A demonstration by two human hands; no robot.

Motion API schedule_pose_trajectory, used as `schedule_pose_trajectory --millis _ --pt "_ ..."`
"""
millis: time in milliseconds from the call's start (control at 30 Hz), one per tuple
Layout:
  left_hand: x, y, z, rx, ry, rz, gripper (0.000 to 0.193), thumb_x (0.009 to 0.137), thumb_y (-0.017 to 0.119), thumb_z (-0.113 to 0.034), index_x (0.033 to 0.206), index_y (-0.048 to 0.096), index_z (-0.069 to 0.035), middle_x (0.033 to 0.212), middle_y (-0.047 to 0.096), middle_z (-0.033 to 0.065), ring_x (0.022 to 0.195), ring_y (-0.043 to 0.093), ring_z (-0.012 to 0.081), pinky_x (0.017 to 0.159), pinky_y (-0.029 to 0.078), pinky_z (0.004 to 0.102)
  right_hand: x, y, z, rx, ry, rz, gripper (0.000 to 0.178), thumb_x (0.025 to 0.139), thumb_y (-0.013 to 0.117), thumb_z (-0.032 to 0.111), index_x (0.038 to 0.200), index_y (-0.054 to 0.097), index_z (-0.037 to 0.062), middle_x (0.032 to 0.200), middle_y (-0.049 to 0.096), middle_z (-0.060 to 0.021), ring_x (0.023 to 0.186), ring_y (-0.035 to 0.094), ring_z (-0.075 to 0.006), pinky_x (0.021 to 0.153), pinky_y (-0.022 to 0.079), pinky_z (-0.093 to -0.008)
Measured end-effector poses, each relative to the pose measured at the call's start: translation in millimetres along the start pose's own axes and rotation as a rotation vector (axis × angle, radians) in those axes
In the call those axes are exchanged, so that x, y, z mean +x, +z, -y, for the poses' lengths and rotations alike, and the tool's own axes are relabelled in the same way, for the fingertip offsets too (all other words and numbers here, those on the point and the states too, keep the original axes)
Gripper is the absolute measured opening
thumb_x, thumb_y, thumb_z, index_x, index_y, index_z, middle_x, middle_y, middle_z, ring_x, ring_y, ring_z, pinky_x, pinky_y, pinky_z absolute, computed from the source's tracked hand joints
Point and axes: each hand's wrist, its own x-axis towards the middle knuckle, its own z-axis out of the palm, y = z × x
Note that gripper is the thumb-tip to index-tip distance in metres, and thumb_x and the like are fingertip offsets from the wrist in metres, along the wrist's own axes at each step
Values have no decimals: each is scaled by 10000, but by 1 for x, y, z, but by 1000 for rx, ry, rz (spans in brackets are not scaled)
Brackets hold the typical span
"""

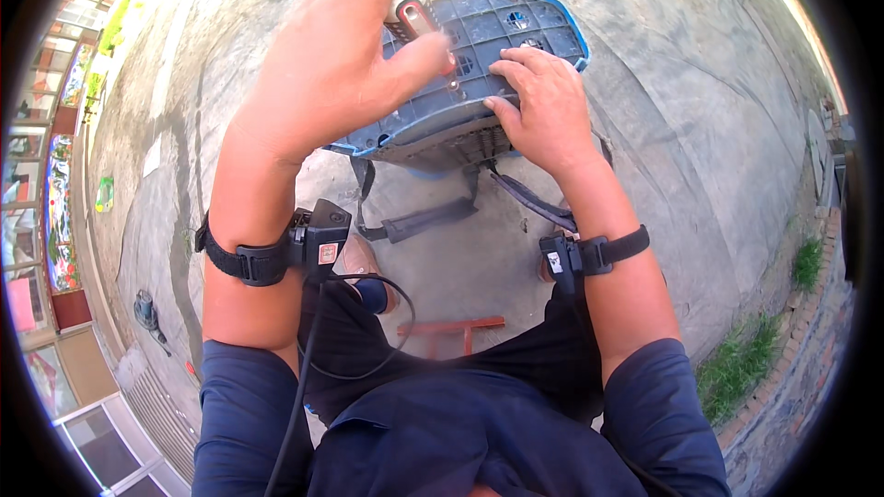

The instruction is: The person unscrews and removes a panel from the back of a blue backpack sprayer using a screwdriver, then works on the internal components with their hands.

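A grey-blue plastic seat shell [488, 46], turned with its ribbed underside up, lies in front of me with dark straps [419, 221] hanging from its near edge. My left hand [336, 55] is raised over its left part and shut on a tool with a red and white handle [414, 14], whose tip points down at the ribs. My right hand [543, 106] rests flat on the shell's right part, fingers pressing on the ribbing.
Bare concrete ground [681, 101] surrounds me. A red metal frame [456, 327] stands between my legs. A power tool [145, 311] lies on the ground at the left. Grass and a brick edge [764, 359] run along the right; shopfronts [55, 184] at far left.
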Motion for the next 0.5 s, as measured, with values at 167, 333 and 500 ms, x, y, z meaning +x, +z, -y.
schedule_pose_trajectory --millis 167,333,500 --pt "3 -9 -10 -104 -151 138 450 920 718 -178 1353 609 -121 965 709 103 768 697 167 725 544 309 0 -2 0 -30 0 16 370 818 808 218 1160 707 120 1290 656 -69 1259 583 -289 1071 430 -459" --pt "6 0 9 -34 5 -16 447 926 693 -162 1360 600 -110 1006 705 100 783 705 170 727 551 309 0 -2 0 -20 -5 7 368 820 806 217 1161 707 119 1293 655 -65 1262 580 -288 1070 427 -461" --pt "3 -4 0 -417 109 36 457 924 667 -150 1371 586 -98 1047 700 108 872 701 187 754 562 324 0 0 0 -3 -2 -6 361 800 805 230 1136 715 132 1273 665 -77 1276 576 -290 1103 408 -450"
